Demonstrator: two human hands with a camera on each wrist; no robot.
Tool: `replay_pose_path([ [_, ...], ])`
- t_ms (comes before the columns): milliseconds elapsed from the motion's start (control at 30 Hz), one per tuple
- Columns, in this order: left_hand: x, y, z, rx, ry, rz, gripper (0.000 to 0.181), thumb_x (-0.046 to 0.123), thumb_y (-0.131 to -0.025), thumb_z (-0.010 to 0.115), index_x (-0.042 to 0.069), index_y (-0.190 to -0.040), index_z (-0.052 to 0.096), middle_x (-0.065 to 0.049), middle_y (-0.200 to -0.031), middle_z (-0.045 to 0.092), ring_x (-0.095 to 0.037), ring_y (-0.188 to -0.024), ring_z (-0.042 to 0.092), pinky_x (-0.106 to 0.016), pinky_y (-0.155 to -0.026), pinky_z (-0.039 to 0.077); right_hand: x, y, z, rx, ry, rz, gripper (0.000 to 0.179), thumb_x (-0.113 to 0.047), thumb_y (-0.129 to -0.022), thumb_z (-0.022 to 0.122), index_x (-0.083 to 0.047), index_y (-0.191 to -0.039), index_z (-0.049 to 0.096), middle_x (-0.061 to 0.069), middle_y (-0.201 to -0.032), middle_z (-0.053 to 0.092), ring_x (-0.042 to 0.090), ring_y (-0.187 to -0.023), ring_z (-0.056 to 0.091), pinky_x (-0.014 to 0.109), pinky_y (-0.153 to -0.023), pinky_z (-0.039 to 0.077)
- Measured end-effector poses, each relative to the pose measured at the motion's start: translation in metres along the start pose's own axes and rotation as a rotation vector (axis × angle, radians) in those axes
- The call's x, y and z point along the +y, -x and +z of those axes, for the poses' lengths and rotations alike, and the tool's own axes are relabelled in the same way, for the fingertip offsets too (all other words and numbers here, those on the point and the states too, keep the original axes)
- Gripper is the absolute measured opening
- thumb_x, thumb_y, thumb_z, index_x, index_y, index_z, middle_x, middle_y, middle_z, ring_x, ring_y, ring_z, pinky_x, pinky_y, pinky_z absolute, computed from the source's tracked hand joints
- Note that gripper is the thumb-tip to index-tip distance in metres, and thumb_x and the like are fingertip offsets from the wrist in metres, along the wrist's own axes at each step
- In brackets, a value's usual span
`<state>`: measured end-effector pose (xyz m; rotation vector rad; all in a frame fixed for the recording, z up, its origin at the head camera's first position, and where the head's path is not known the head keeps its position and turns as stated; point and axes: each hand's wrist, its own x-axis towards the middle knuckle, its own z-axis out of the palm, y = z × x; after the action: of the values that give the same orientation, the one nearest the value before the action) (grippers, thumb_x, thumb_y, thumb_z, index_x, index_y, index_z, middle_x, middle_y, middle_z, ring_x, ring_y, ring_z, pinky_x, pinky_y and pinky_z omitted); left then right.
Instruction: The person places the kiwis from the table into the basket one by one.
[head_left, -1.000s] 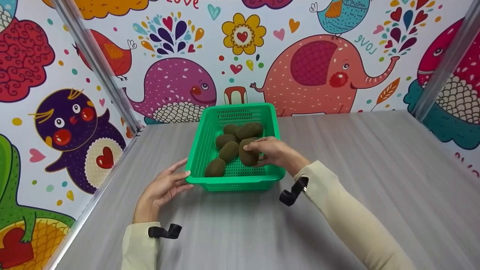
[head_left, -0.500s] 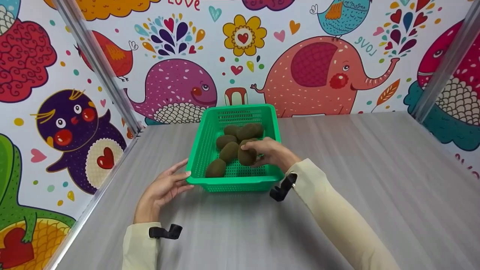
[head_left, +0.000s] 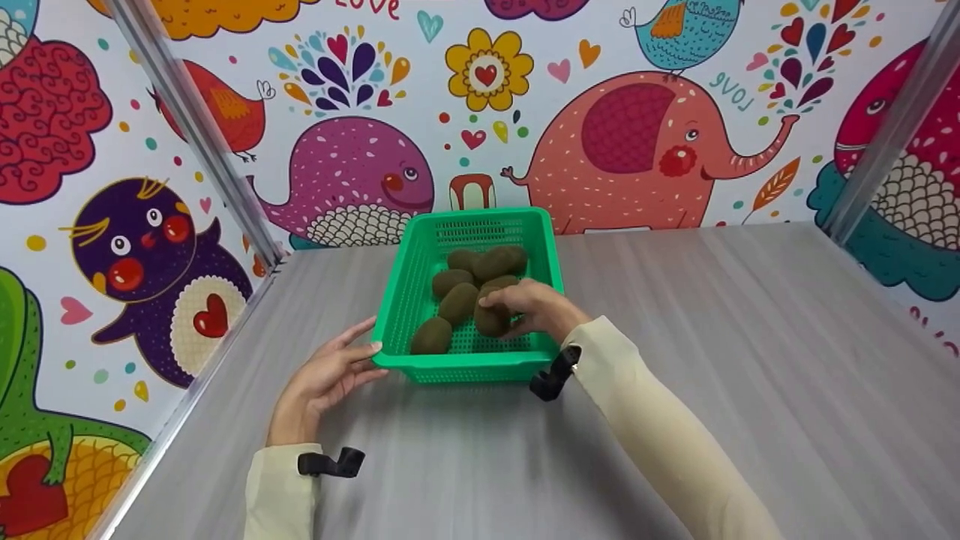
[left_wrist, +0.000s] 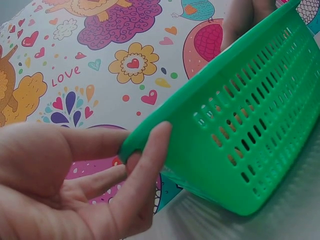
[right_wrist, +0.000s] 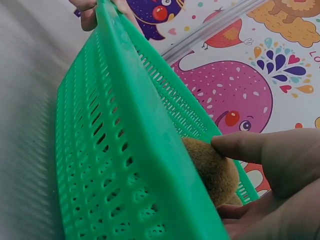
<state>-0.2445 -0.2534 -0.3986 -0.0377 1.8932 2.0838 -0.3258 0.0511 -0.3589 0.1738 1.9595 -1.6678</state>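
Observation:
A green plastic basket (head_left: 469,362) with slotted walls stands on the table and holds several brown, fuzzy kiwis. My left hand (head_left: 324,377) pinches the rim at its near left corner; in the left wrist view, thumb and fingers lie on either side of that rim. Inside the right part of the basket, my right hand (head_left: 541,309) grips a kiwi (head_left: 491,321) between thumb and fingers. The right wrist view shows this kiwi (right_wrist: 214,172) behind the near rim, thumb tip on its top. Beside it lie another kiwi (head_left: 458,304) and a kiwi (head_left: 432,337) in the near left corner.
The grey wood-grain table (head_left: 720,337) extends around the basket. Behind it rises a wall (head_left: 487,150) printed with cartoon animals, close to the basket's far end. Metal posts (head_left: 202,135) stand at the back corners.
My right hand has moved a little left and lower into the basket with the kiwi, its forearm shifting left too. The left hand stays at the rim.

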Motion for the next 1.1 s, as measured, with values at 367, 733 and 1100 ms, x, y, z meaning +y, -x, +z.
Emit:
replay_pose_path([
  [367,0.0010,-0.0004,0.0012,-0.003,0.030,0.000,0.070,0.009,-0.102,0.056,0.010,-0.161,0.018,-0.007,-0.107,0.067,-0.012,-0.089,0.072,-0.026,-0.082,0.061,0.0028,-0.0014,0.0024,0.038,0.078,0.069,0.078,-0.016,-0.097,0.067,0.000,-0.157,0.019,0.018,-0.150,0.037,0.034,-0.135,0.045,0.049,-0.094,0.058],
  [733,0.0007,0.0010,0.0005,-0.012,0.045,0.001,0.071,0.008,-0.103,0.054,0.010,-0.161,0.015,-0.006,-0.102,0.069,-0.011,-0.086,0.072,-0.026,-0.081,0.061,0.0003,0.0029,0.0029,0.024,0.101,0.073,0.069,-0.011,-0.099,0.061,0.001,-0.155,0.023,0.023,-0.144,0.044,0.039,-0.127,0.056,0.047,-0.092,0.060],
  [1100,0.0022,0.0028,0.0010,0.012,0.010,0.002,0.071,0.010,-0.101,0.058,0.010,-0.161,0.019,-0.007,-0.109,0.067,-0.012,-0.090,0.072,-0.029,-0.084,0.062,0.0024,0.0074,-0.0042,-0.040,0.051,0.025,0.063,-0.012,-0.102,0.055,0.000,-0.154,0.021,0.024,-0.139,0.048,0.043,-0.131,0.053,0.052,-0.107,0.050],
])
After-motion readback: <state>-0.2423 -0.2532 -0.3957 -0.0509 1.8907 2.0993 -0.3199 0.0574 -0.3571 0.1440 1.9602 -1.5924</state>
